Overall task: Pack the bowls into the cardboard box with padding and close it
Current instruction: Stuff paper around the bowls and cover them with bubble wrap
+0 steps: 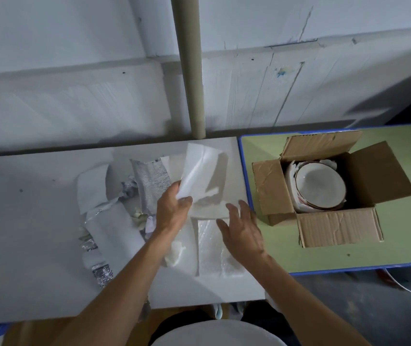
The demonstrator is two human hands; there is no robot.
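Bowls, pale round ceramic ones with dark rims (320, 187), sit nested in white wrap inside the open brown cardboard box (336, 227) on the green blue-edged table (299, 255), all four flaps folded out. Over the white table (24, 221), the left hand (172, 208) pinches a thin white foam sheet (204, 171) by one corner, lifted and drooping. The right hand (243, 228) is spread flat at the sheet's lower edge, gripping nothing. The top bowl looks bare; if the limp sheet folds on itself or lands off-centre, I'd expect the flaps to close onto uncovered ceramic.
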